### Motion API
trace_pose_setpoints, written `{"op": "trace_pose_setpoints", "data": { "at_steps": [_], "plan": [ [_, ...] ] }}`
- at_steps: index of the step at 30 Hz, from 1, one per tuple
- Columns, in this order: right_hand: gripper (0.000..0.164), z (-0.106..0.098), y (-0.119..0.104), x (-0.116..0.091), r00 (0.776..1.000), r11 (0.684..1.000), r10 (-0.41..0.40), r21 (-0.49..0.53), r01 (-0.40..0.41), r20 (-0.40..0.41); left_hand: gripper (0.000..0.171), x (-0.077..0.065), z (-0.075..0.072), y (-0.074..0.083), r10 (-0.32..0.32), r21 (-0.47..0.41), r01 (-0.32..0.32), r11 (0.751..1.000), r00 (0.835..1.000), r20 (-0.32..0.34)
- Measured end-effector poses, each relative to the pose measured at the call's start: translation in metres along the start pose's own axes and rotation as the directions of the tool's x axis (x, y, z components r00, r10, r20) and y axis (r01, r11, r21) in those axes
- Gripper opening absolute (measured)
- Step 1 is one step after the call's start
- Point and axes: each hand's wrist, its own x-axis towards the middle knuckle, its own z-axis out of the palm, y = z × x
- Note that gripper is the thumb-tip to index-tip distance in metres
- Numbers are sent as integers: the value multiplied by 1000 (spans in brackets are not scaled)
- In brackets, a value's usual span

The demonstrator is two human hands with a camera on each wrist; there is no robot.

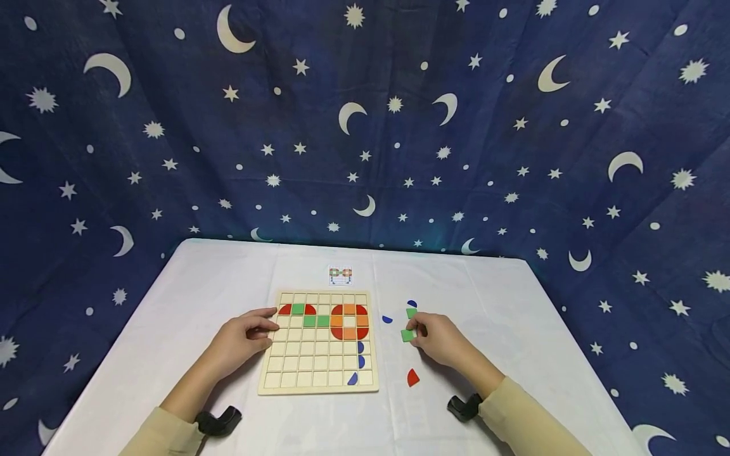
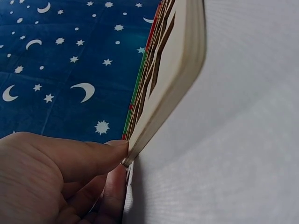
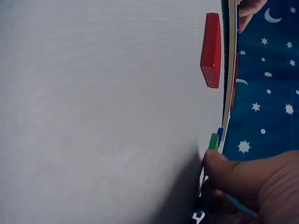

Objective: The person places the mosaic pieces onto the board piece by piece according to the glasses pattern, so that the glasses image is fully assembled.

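A wooden grid board lies on the table with red, orange, green and blue pieces in it. At its left edge my left hand touches the side with its fingertips and thumb; the left wrist view shows the thumb against the board's rim. To the right of the board, my right hand pinches a green square tile between thumb and fingers. Another green square lies just beyond those fingers. In the right wrist view the held tile sticks out past the thumb.
Two blue half-round pieces, one nearer the board and one farther back, lie on the white cloth. Closer to me is a red quarter-round piece. A small pattern card lies behind the board. A starry curtain hangs behind the table.
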Motion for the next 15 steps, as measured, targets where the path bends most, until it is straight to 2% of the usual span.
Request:
{"op": "trace_pose_setpoints", "data": {
  "at_steps": [5, 15],
  "plan": [
    [20, 3, -10, 3, 1000, 1000, -21, -3, 21, -6, 26, 0, 0, 1, -6, -10, 6, 1000, 1000, -1],
    [19, 8, -45, 8, 997, 985, -80, 155, 76, 22, 26, 0, 0, 1, -15, -14, 15, 1000, 1000, -1]
  ]
}}
